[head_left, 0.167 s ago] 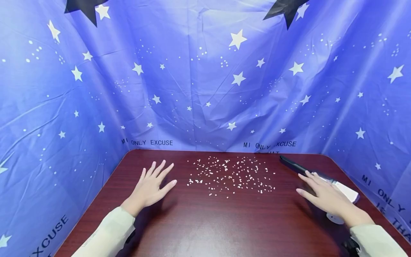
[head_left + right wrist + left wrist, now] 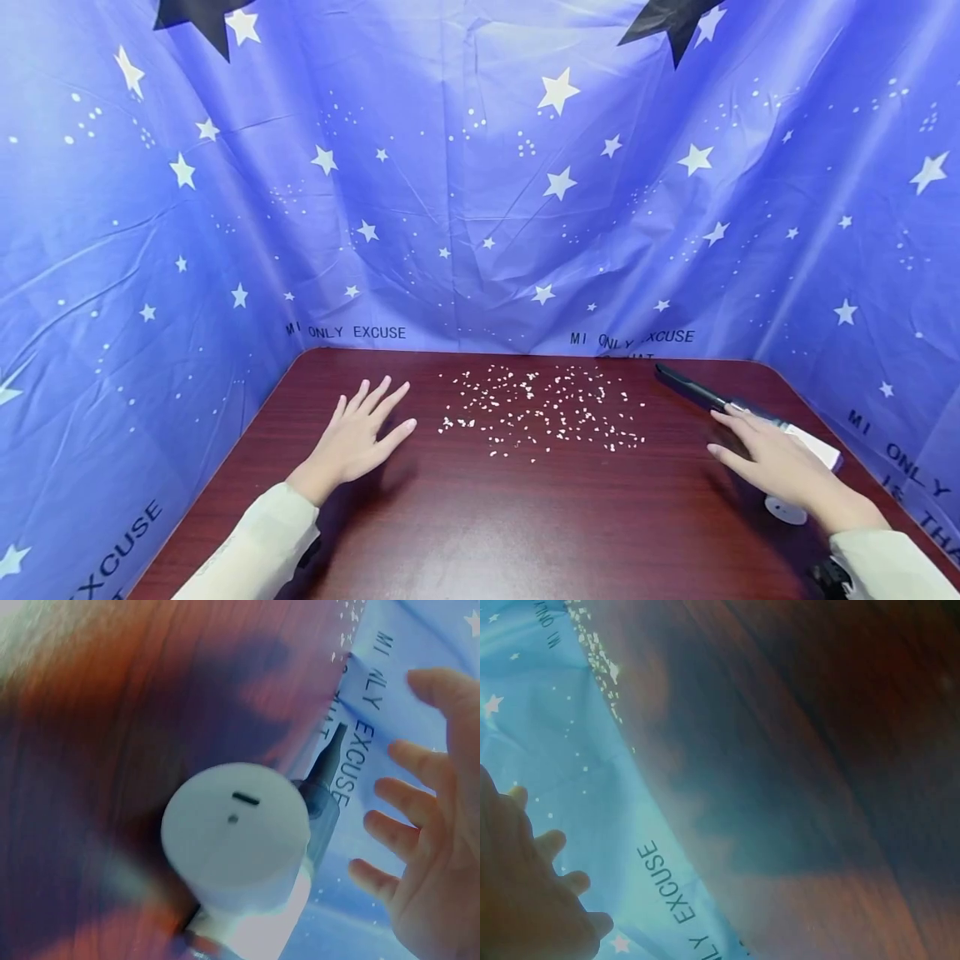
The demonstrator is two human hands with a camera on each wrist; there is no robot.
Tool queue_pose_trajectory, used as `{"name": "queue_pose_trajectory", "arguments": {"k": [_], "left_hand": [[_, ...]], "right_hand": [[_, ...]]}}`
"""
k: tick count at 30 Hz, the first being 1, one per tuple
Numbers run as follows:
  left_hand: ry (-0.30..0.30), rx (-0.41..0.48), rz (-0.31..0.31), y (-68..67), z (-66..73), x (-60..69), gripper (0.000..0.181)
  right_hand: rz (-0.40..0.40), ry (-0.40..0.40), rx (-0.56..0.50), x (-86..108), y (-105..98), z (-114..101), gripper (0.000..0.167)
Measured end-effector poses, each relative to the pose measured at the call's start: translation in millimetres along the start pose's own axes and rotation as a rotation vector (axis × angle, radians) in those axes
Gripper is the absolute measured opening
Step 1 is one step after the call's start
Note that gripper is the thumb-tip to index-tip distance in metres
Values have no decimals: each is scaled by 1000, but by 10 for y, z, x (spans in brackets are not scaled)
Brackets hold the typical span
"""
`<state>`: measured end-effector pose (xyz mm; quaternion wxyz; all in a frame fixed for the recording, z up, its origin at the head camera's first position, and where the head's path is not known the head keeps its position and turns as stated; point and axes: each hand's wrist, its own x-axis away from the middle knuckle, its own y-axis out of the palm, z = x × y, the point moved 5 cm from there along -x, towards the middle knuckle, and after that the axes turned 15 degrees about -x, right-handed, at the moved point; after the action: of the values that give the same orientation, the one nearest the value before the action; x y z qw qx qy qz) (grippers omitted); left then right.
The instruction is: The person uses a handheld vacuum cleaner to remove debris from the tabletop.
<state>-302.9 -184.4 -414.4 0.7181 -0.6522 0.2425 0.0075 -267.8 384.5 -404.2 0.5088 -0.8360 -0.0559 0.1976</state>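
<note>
Blue star-printed cloth (image 2: 495,275) hangs on three sides of one dark red wood-grain table (image 2: 487,533), with two big black stars (image 2: 202,25) cut off by the top edge of the head view. Two hands reach in above the table, one on each side. The left hand (image 2: 352,442) has all five fingers straight and spread apart, its shadow falling on the wood below it. The right hand (image 2: 780,462) also has its five fingers apart, and in the right wrist view a gap shows between them and one handheld vacuum cleaner (image 2: 251,859). That vacuum lies at the right side of the table, partly behind the right hand in the head view: one white body, one black tapering nozzle (image 2: 686,385) aimed at the far edge, and one round white end marked by one dark slot and one small dot. Between the hands, well apart from both, white scraps (image 2: 538,412) lie scattered on the far half of the table, too many and too small to count exactly. Two pale sleeves (image 2: 255,542) cover the forearms
</note>
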Motion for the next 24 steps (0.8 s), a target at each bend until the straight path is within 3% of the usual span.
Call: {"name": "queue_pose_trajectory", "arguments": {"k": [6,10,17,24], "left_hand": [[-7,55,-29,54,78,-24,66],[-11,111,-43,78,133,-57,65],[0,234,-75,113,245,-141,63],[-31,345,-121,182,327,-202,62]], "right_hand": [[75,-84,2,101,-72,108,47],[129,-66,14,157,-123,209,42],[208,120,20,298,-261,445,37],[102,398,-19,478,-325,638,63]]}}
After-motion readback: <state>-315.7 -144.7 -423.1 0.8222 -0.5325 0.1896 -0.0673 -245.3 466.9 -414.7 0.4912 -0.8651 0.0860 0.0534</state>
